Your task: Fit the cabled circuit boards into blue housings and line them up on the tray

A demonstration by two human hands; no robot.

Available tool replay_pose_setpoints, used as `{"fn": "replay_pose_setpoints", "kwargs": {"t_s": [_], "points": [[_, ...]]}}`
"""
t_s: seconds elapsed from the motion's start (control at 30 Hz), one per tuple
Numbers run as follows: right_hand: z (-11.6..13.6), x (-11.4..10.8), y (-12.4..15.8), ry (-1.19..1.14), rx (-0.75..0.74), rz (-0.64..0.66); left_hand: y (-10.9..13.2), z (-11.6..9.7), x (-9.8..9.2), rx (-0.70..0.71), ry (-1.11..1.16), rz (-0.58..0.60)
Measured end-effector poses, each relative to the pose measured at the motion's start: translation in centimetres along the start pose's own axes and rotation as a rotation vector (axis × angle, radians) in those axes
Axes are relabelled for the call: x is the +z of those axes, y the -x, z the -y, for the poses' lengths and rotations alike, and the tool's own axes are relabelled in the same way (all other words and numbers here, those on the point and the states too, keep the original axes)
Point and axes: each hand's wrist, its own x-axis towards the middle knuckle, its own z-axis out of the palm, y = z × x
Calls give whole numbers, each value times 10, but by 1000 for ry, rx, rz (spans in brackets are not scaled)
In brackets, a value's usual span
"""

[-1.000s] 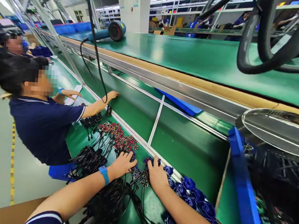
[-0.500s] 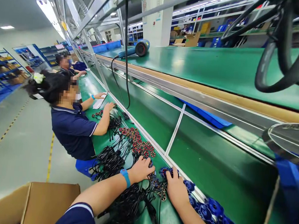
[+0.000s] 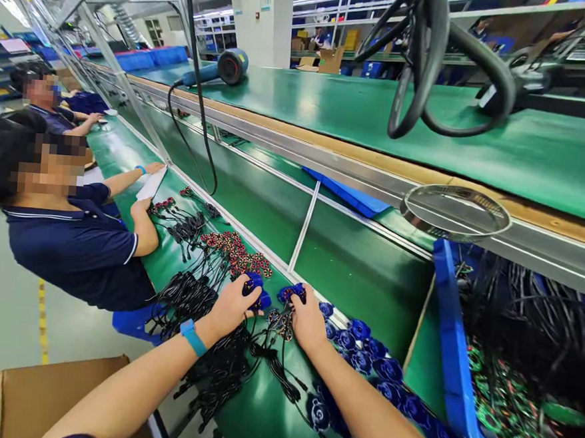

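My left hand (image 3: 229, 308), with a blue band on its wrist, is closed on a dark blue round plastic part (image 3: 256, 290). My right hand (image 3: 309, 321) pinches another blue round part (image 3: 291, 291), its far side facing away from me. Just below, between the hands, lie a few copper-coloured wound rings (image 3: 281, 325) with black leads. A row of blue round parts (image 3: 363, 359) runs along the bench edge beside my right forearm. Red and black wound rings (image 3: 240, 252) are heaped beyond my left hand, and bundled black cables (image 3: 187, 296) lie to its left.
A blue bin (image 3: 450, 363) at right holds green rings and black cables. A metal hoop (image 3: 456, 214) juts out above it. Black cables (image 3: 417, 74) hang overhead. Two co-workers (image 3: 71, 230) sit along the green bench at left; an open cardboard box (image 3: 54, 396) stands at lower left.
The view has swung right, bringing the blue bin in. My left hand has lifted off the pile and now shows a blue part in its grip. The nearer co-worker's hands now both meet the white sheet.
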Motion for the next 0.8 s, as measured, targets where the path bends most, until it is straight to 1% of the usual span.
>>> {"fn": "replay_pose_setpoints", "kwargs": {"t_s": [0.1, 0.23, 0.33, 0.4, 0.5, 0.63, 0.73, 0.8], "points": [[7, -17, 12, -142, -20, -157, 4, -5, -17, 40, 3, -144], [21, -48, 37, -310, -71, -319, 9, -8, -38, 98, -26, -366], [35, -75, 55, -397, -132, -435, 11, -8, -55, 94, -25, -491], [42, -94, 65, -440, -166, -518, 7, -12, -70, 80, -24, -604], [50, -126, 77, -489, -211, -654, -8, -24, -101, 87, -31, -779], [56, -178, 99, -544, -262, -845, -31, -45, -148, 157, -37, -953], [54, -218, 123, -581, -279, -965, -39, -56, -181, 220, -25, -1050], [48, -240, 144, -566, -243, -1037, -42, -66, -198, 233, 24, -1093]]}}
